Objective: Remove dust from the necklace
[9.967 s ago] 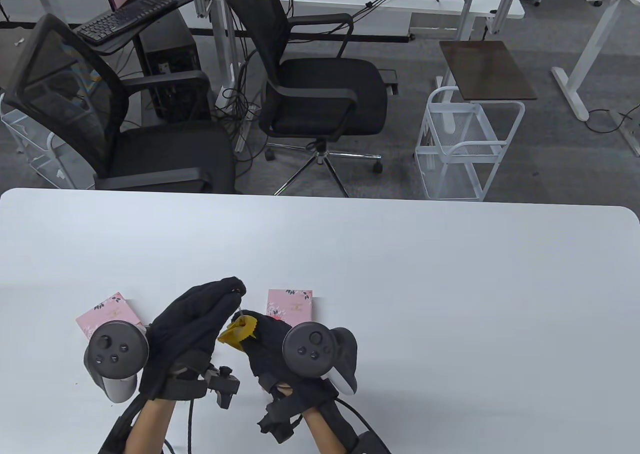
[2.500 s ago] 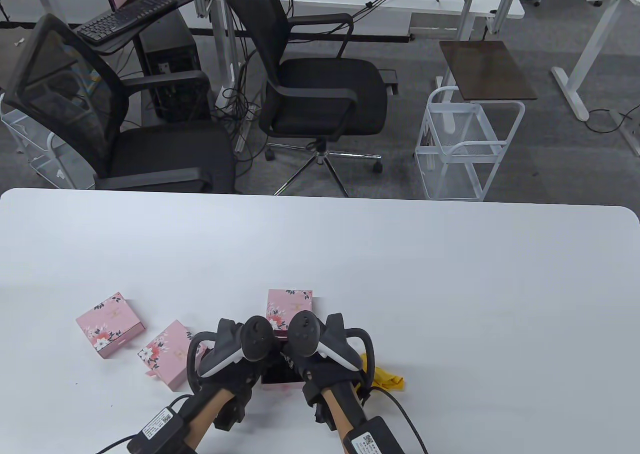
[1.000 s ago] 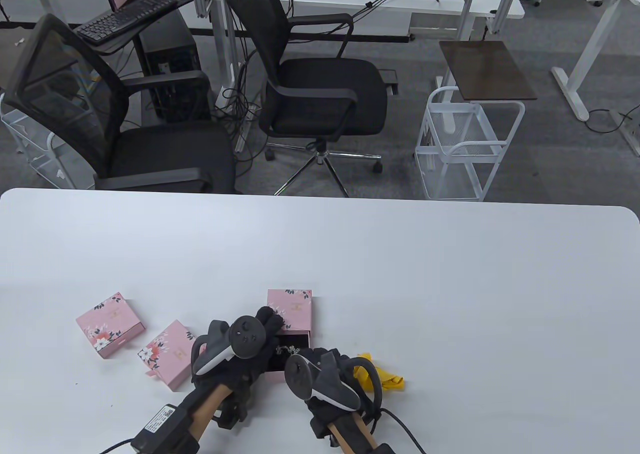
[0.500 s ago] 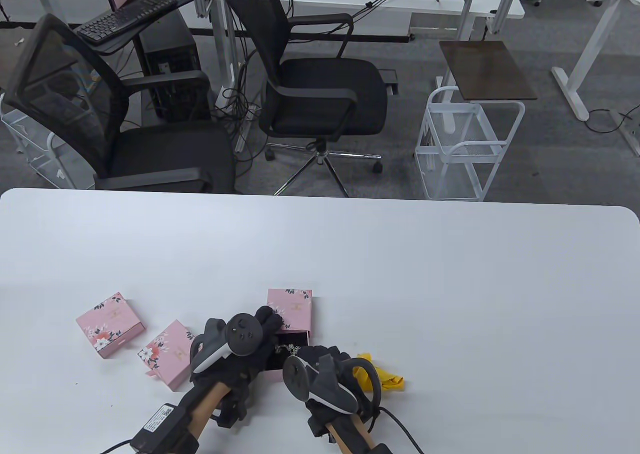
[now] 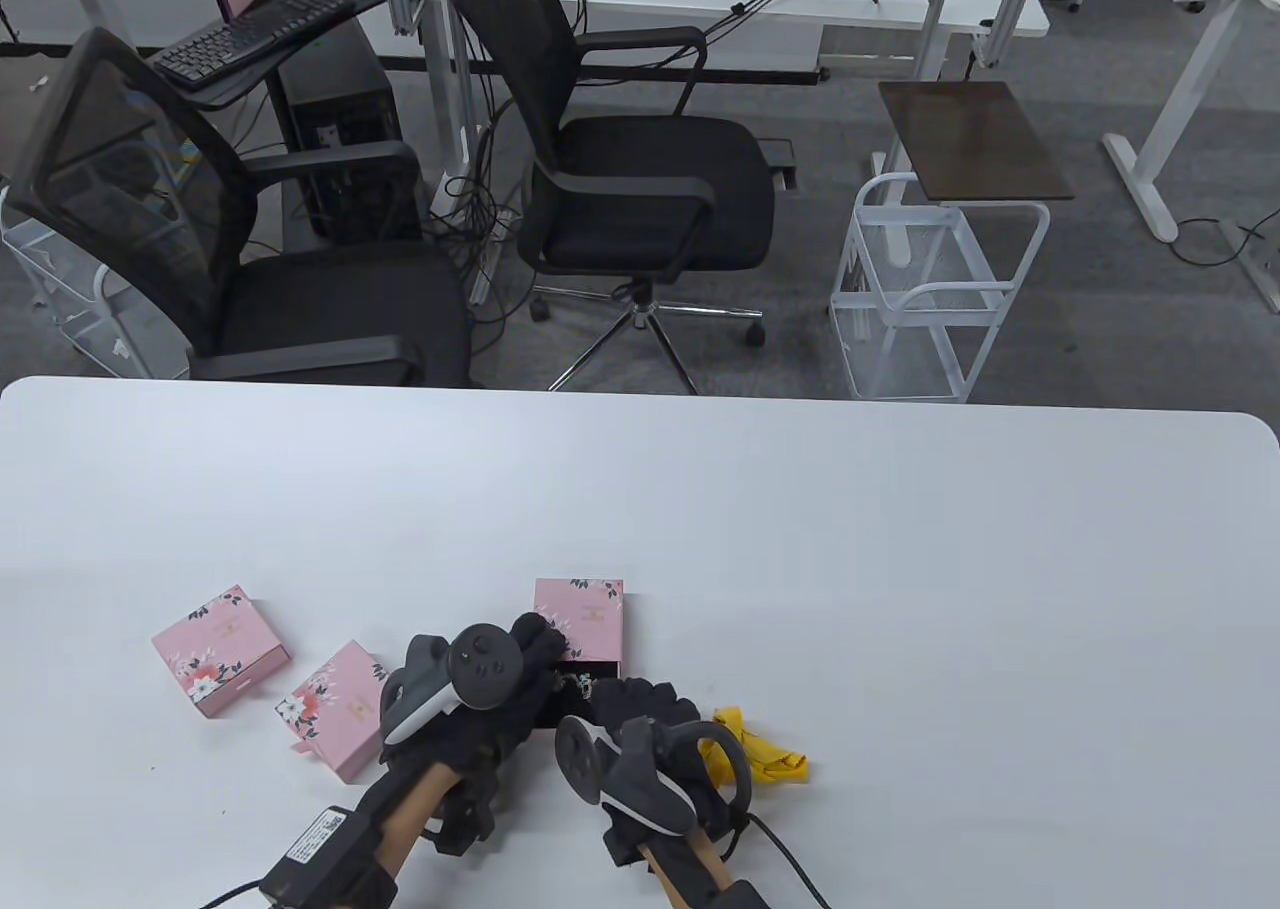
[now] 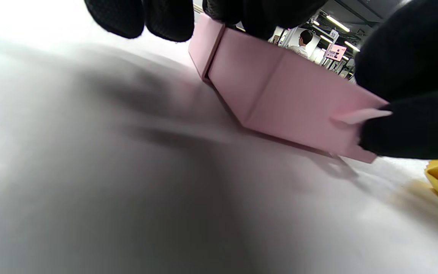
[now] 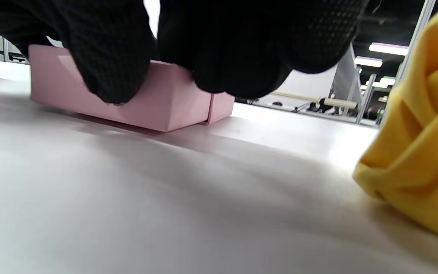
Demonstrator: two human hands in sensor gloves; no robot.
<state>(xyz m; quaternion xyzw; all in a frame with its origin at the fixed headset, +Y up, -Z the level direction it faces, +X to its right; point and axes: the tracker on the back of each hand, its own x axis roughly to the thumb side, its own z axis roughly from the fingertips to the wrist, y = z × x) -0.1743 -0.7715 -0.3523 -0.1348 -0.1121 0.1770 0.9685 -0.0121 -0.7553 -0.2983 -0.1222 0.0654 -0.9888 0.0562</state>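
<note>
Nearest the table's front edge, two hands in black knit sensor gloves work at a small pink cardboard drawer box [image 5: 580, 629] on a smooth white table [image 5: 900, 599]. The right hand [image 5: 640, 714], with a grey rounded tracker on its back, rests its fingers [image 7: 108, 57] over the box's pulled-out drawer, fingertips touching the pink side wall. The left hand [image 5: 500, 689] lies across the drawer's left side, fingers [image 6: 165, 19] curled over the box's upper edge. The drawer's dark lining shows between the hands, and a thin silvery necklace [image 5: 583, 684] lies inside it; I cannot tell whether either hand pinches it. A crumpled yellow cloth [image 5: 765, 749] sits on the table just right of the right hand. To the left lie two closed square pink boxes with floral print, one nearer [image 5: 335, 709], one farther left [image 5: 220, 649]. Beyond the table stand black mesh office chairs [image 5: 640, 179].
</note>
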